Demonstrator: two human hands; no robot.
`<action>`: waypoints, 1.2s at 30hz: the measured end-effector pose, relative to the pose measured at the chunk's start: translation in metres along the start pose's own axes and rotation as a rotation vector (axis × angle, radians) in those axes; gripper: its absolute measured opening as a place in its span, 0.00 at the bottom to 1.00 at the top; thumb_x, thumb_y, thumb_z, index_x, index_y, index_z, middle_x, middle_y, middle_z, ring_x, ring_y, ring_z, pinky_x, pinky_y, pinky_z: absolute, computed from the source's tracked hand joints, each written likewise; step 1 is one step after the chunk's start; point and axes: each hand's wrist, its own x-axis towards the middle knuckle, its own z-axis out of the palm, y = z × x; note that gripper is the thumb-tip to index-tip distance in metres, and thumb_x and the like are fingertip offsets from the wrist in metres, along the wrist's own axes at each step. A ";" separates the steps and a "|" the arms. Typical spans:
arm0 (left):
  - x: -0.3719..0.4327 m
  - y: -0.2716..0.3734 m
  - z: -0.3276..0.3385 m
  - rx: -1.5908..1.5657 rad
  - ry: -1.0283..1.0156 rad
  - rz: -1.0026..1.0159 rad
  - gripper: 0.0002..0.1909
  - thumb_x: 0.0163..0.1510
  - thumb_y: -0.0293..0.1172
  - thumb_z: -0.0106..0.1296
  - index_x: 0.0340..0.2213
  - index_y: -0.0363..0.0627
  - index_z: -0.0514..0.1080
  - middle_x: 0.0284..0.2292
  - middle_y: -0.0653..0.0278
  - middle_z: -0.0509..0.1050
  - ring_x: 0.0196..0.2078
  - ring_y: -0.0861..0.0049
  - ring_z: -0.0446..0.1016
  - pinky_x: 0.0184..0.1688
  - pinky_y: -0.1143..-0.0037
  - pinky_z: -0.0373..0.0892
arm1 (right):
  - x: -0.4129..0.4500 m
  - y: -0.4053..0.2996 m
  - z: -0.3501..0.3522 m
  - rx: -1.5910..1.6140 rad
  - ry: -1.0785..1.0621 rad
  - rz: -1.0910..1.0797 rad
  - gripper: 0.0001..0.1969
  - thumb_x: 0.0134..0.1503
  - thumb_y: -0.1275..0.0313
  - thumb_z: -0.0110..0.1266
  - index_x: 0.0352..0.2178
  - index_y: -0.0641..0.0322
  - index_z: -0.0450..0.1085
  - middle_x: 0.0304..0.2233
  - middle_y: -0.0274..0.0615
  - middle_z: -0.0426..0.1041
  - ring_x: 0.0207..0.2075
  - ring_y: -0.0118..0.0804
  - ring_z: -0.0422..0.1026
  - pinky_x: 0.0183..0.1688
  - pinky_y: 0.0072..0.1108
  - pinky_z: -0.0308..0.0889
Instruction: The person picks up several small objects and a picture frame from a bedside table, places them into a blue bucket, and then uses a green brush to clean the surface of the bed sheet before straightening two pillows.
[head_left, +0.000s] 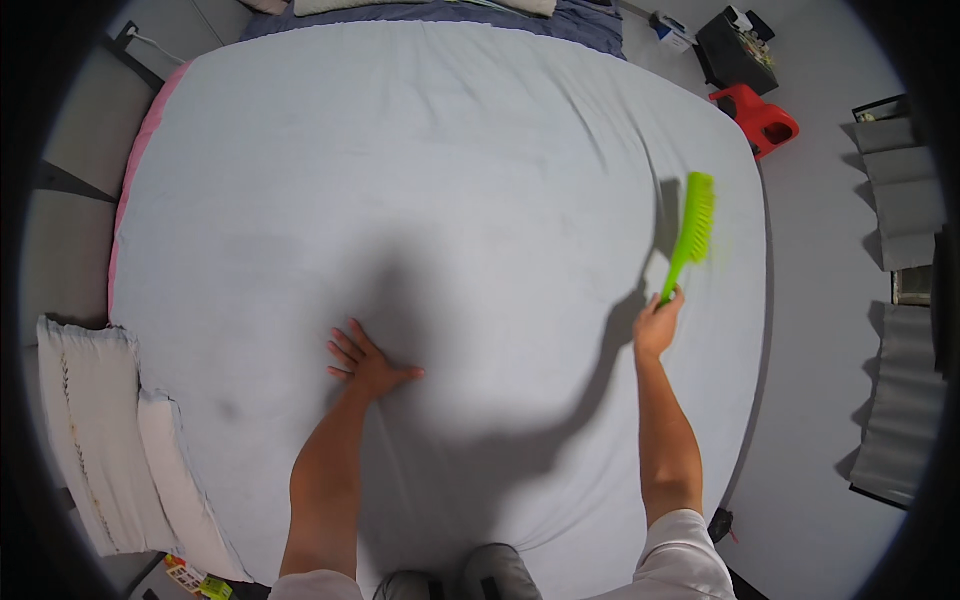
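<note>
A pale fitted sheet (480, 187) covers the wide bed before me, with wrinkles running across its far right part. My left hand (369, 367) rests on the sheet left of centre, fingers spread and nothing in them. Over on the right, my right hand (657, 324) grips the handle of a bright green bed brush (691, 225). The brush points away from me, its bristles facing right. Whether the bristles touch the sheet I cannot tell. My knees (495, 571) show at the bottom edge, on or against the bed.
Two pillows (101, 435) lie at the bed's near left corner. A pink edge (142, 157) shows along the left side. Beyond the right edge stand a red plastic stool (759, 120) and a dark cabinet (736, 54). Grey curtains (904, 397) hang at far right. Dark blue bedding (435, 13) lies beyond the far edge.
</note>
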 end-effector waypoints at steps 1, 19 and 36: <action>0.000 -0.001 0.000 -0.003 0.012 -0.013 0.84 0.25 0.64 0.68 0.59 0.46 0.12 0.61 0.43 0.11 0.63 0.46 0.10 0.60 0.43 0.24 | -0.008 -0.013 0.015 0.033 -0.032 -0.054 0.20 0.59 0.68 0.47 0.53 0.57 0.59 0.37 0.51 0.73 0.37 0.55 0.72 0.38 0.38 0.66; 0.041 0.181 -0.093 0.531 0.075 0.412 0.28 0.49 0.48 0.56 0.48 0.46 0.68 0.41 0.52 0.74 0.47 0.57 0.72 0.46 0.63 0.69 | -0.038 -0.015 0.088 -0.081 -0.034 -0.167 0.19 0.53 0.72 0.46 0.48 0.62 0.63 0.36 0.45 0.68 0.39 0.49 0.66 0.43 0.37 0.59; 0.111 0.414 -0.067 -0.290 0.202 -0.125 0.85 0.21 0.70 0.66 0.60 0.51 0.14 0.63 0.48 0.17 0.65 0.46 0.16 0.62 0.47 0.36 | -0.038 -0.019 0.092 -0.016 -0.055 -0.202 0.23 0.48 0.71 0.46 0.47 0.65 0.64 0.32 0.49 0.67 0.35 0.53 0.65 0.39 0.39 0.58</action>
